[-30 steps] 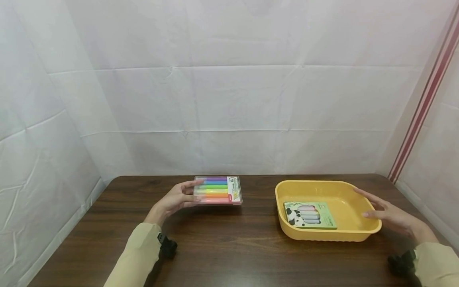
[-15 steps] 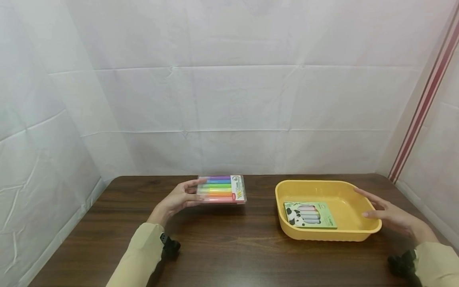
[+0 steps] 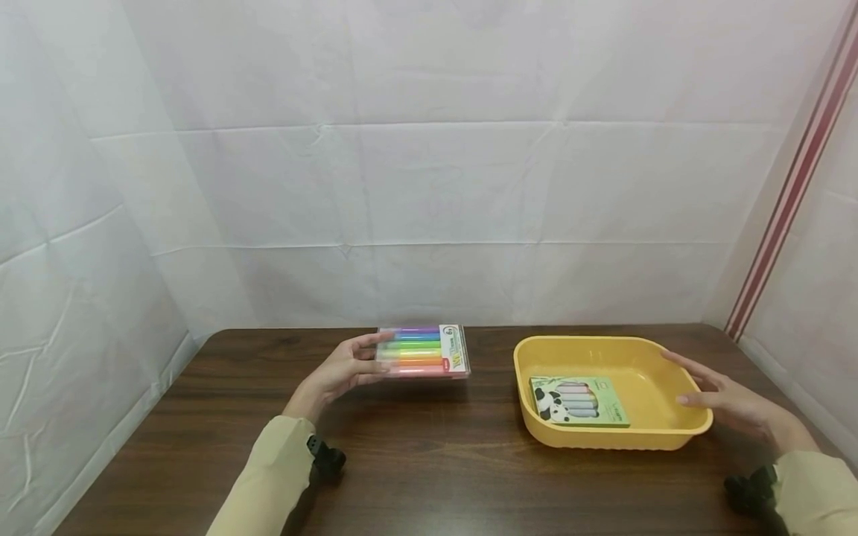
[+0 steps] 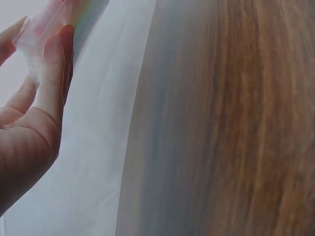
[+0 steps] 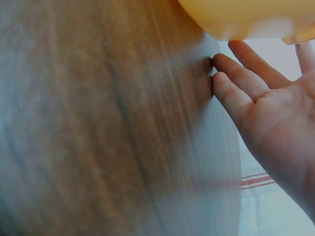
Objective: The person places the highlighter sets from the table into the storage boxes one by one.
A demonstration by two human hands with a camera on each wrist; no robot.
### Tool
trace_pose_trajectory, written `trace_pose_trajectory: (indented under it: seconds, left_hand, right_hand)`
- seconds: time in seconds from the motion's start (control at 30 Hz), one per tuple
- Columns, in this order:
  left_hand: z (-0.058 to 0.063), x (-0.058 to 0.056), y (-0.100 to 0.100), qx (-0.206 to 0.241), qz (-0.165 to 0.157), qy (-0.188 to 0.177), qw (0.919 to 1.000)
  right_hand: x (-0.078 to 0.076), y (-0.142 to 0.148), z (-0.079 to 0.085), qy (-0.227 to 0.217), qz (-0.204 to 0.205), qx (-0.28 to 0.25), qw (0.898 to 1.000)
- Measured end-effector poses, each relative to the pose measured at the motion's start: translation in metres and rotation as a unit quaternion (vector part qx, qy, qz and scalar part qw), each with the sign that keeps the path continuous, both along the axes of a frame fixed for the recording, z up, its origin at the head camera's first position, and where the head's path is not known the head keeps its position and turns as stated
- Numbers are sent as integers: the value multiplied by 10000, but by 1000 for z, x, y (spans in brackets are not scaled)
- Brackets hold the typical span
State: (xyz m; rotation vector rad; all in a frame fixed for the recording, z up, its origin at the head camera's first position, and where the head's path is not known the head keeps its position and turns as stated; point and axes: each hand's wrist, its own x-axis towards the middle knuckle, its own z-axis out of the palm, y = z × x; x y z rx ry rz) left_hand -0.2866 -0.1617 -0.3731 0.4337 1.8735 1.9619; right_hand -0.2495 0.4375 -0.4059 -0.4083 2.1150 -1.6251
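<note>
In the head view my left hand (image 3: 345,366) grips the left end of a clear pack of highlighters (image 3: 415,353), its pens running from purple to pink, with a white label at the right end. The left wrist view shows the thumb and fingers around the plastic pack (image 4: 47,19). My right hand (image 3: 737,406) rests at the right end of a yellow plastic tray (image 3: 643,387), thumb and index finger over the rim. Its other fingers (image 5: 241,78) extend straight below the tray's outer wall. A green panda-printed box (image 3: 579,402) with pictured pens lies in the tray's left half.
The dark wooden table (image 3: 436,469) runs under everything. White cloth (image 3: 429,186) hangs behind it and at both sides, with a red stripe (image 3: 791,186) at the right corner. Bare tabletop separates the highlighter pack from the tray.
My left hand has carried the highlighter pack a little to the right and slightly up in the head view. The right hand, the tray and the green box have stayed put.
</note>
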Motion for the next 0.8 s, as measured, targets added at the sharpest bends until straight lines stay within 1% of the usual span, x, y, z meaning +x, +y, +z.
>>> trace_pose_trajectory:
  seconds: [0.17,0.43,0.7,0.8]
  left_hand:
    - [0,0,4,21,-27,16,10000]
    - [3,0,12,98,-111,-4,9999]
    - [5,1,19,182,-55,-28,9998]
    - [8,6,19,231,-27,-119,9997]
  right_hand:
    - [0,0,0,37,-35,82,10000]
    - [0,1,0,49,115,-97,9999]
    - [-1,0,1,-2,21,-12,10000]
    - [2,-3,9,-101,89,10,9999]
